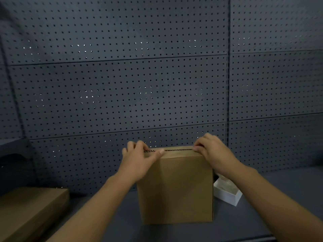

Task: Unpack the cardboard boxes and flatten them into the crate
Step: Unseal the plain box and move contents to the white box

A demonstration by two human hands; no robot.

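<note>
Both forearms extended forward, bare. Left hand (138, 159) curled, thumb stretched rightward. Right hand (212, 149) curled, fingers (201, 147) bent down. Hands level, apart.

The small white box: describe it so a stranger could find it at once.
Start at the dark pegboard wall and drop to the shelf below it. The tall cardboard box stands there, held at the top by both hands; the small white box peeks out behind its right side. It alone is white; the others are brown.
</note>
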